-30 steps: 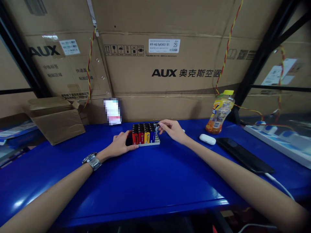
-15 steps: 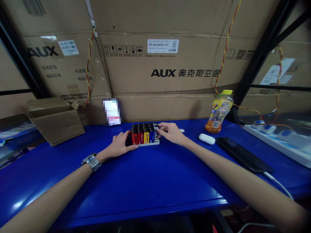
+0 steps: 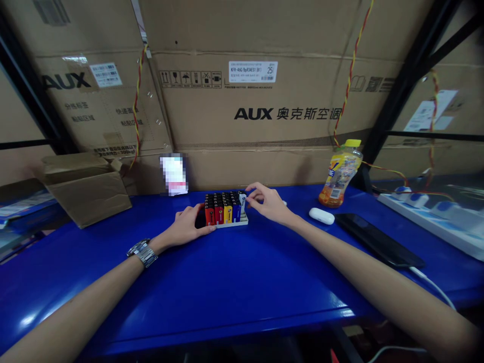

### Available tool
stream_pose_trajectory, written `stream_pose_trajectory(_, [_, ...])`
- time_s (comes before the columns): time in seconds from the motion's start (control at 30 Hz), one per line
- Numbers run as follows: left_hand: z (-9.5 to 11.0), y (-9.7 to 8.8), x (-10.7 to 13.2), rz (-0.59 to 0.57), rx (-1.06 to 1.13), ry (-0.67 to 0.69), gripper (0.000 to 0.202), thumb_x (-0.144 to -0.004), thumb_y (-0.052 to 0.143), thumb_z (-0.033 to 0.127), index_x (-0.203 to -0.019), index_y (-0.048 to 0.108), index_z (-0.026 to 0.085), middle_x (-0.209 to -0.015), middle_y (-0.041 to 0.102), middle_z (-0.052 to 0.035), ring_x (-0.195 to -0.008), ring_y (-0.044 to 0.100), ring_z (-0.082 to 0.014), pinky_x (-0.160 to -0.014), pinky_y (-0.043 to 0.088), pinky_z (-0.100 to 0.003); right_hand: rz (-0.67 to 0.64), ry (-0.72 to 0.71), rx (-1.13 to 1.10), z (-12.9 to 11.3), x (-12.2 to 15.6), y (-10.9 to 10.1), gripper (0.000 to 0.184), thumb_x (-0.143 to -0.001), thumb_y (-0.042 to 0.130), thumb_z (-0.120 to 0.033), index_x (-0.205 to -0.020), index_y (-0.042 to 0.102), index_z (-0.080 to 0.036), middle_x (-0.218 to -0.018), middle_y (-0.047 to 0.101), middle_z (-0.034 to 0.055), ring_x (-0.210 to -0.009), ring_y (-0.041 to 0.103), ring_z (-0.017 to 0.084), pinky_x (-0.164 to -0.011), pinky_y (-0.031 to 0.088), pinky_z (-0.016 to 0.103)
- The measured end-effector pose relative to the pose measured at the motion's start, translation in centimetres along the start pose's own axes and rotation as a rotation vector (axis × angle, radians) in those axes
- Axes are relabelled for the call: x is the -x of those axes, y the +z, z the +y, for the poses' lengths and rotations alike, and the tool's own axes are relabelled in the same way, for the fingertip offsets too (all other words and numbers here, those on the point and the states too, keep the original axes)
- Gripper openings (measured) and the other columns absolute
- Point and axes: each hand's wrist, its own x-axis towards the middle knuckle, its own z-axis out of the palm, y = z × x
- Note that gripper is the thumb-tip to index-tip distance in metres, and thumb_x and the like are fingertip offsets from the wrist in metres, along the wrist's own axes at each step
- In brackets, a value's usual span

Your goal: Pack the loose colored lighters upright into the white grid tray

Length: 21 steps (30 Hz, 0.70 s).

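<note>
Several lighters stand upright in rows in a shallow white tray (image 3: 227,226) on the blue table. The front row shows red lighters (image 3: 214,216), a yellow lighter (image 3: 227,214), a blue lighter (image 3: 236,212) and a white lighter (image 3: 242,203) at the right end. My left hand (image 3: 185,225) grips the tray's left end, its thumb along the front corner. At the right end, my right hand (image 3: 269,204) is just beside the white lighter, thumb and index finger apart. Whether a fingertip still touches that lighter is hard to see. In front of the white lighter, bare tray floor shows.
An orange-drink bottle (image 3: 340,174), a white earbud case (image 3: 321,216), a black phone (image 3: 378,241) and a power strip (image 3: 434,222) lie on the right. On the left stand an opened cardboard box (image 3: 91,194) and a lit phone (image 3: 174,175). A large carton (image 3: 295,131) backs the table.
My right hand's fingers have opened and drawn slightly right, away from the white lighter, which now shows more fully upright in the tray. My left hand has stayed in place.
</note>
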Motion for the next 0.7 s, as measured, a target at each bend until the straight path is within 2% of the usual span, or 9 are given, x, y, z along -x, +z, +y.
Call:
stream_pose_trajectory(0.23, [0.1,-0.1,0.1,0.009,-0.001,-0.004,0.083,-0.073,0.050,0.073,-0.133,0.044,0.017,-0.112,0.062,-0.0165,-0.106,0.053,-0.0372,-0.091,0.036,-0.054,-0.002,-0.080,0.201,-0.1,-0.1,-0.6,0.024,-0.084,0.049,-0.023,-0.106,0.059,-0.019,-0.082,0.064,0.0023,-0.059,0.058,0.012,-0.060,0.047,0.028])
stream_pose_trajectory(0.33, [0.3,-0.2,0.1,-0.009,0.000,-0.014,0.085,-0.073,0.051,0.074,-0.134,0.043,0.015,-0.114,0.061,-0.0171,-0.107,0.052,-0.0375,-0.092,0.036,-0.054,0.023,-0.090,0.281,0.2,-0.4,-1.6,0.027,-0.084,0.045,-0.020,-0.106,0.061,-0.017,-0.084,0.066,0.0047,-0.065,0.059,0.014,-0.065,0.047,0.030])
stream_pose_trajectory(0.4, [0.3,-0.2,0.1,-0.011,-0.003,-0.013,0.084,-0.073,0.050,0.074,-0.133,0.043,0.015,-0.114,0.061,-0.0168,-0.108,0.052,-0.0374,-0.092,0.036,-0.054,-0.014,-0.084,0.385,0.8,-0.5,-2.7,0.027,-0.081,0.045,-0.015,-0.100,0.065,-0.017,-0.087,0.068,0.0067,-0.074,0.061,0.017,-0.072,0.047,0.033])
stream_pose_trajectory(0.47, [0.3,-0.2,0.1,-0.011,-0.009,-0.015,0.084,-0.074,0.050,0.073,-0.134,0.042,0.015,-0.113,0.061,-0.0169,-0.108,0.052,-0.0371,-0.093,0.036,-0.053,-0.116,-0.061,0.525,1.5,-0.4,-4.0,0.024,-0.077,0.049,-0.013,-0.090,0.068,-0.018,-0.090,0.070,0.0081,-0.083,0.062,0.021,-0.078,0.046,0.036])
stream_pose_trajectory(0.57, [0.3,-0.3,0.2,-0.012,-0.012,-0.018,0.084,-0.074,0.051,0.073,-0.134,0.042,0.015,-0.114,0.060,-0.0174,-0.108,0.052,-0.0370,-0.093,0.036,-0.053,-0.236,-0.004,0.714,2.6,0.1,-5.4,0.019,-0.075,0.058,-0.022,-0.087,0.072,-0.020,-0.099,0.069,0.0102,-0.097,0.058,0.029,-0.083,0.043,0.042])
stream_pose_trajectory(0.7, [0.3,-0.3,0.1,-0.013,-0.003,-0.010,0.081,-0.074,0.051,0.072,-0.133,0.042,0.018,-0.114,0.061,-0.0161,-0.108,0.052,-0.0371,-0.092,0.036,-0.054,-0.299,-0.007,0.754,3.7,0.5,-5.8,0.024,-0.078,0.061,-0.037,-0.092,0.074,-0.022,-0.104,0.068,0.0121,-0.102,0.056,0.031,-0.086,0.040,0.044])
